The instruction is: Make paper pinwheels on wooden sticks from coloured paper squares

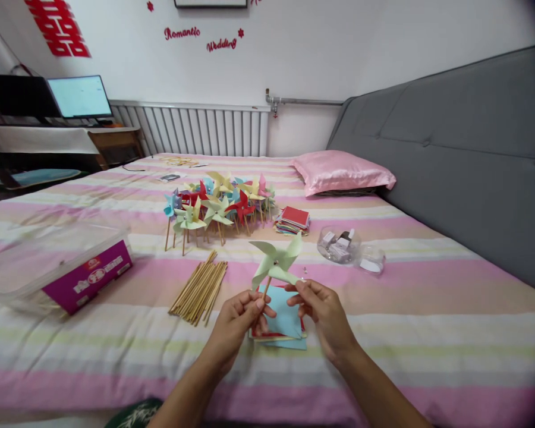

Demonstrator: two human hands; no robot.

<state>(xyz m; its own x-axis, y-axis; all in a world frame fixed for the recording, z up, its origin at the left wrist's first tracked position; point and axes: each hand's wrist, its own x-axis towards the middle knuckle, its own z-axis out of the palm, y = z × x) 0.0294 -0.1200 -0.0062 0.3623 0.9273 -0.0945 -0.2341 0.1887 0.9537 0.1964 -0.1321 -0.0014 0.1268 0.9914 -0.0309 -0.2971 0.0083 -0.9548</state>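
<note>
A pale green paper pinwheel (276, 261) on a thin wooden stick is held up in front of me. My left hand (245, 312) pinches its stick just below the blades. With thumb and forefinger, my right hand (316, 303) touches the tip of the lower right blade; its other fingers are loosely curled. Under both hands lies a stack of square coloured paper (283, 315), light blue on top with red and cream edges showing. To the left, a bundle of wooden sticks (199, 290) rests on the striped bedspread.
Behind stand several finished pinwheels (220, 205). A second paper stack (293, 219), red on top, sits beside them. Right are a clear dish (339, 245) with small packets and a small clear container (371, 260). A plastic box (71, 267) stands left; a pink pillow (343, 169) lies farther back.
</note>
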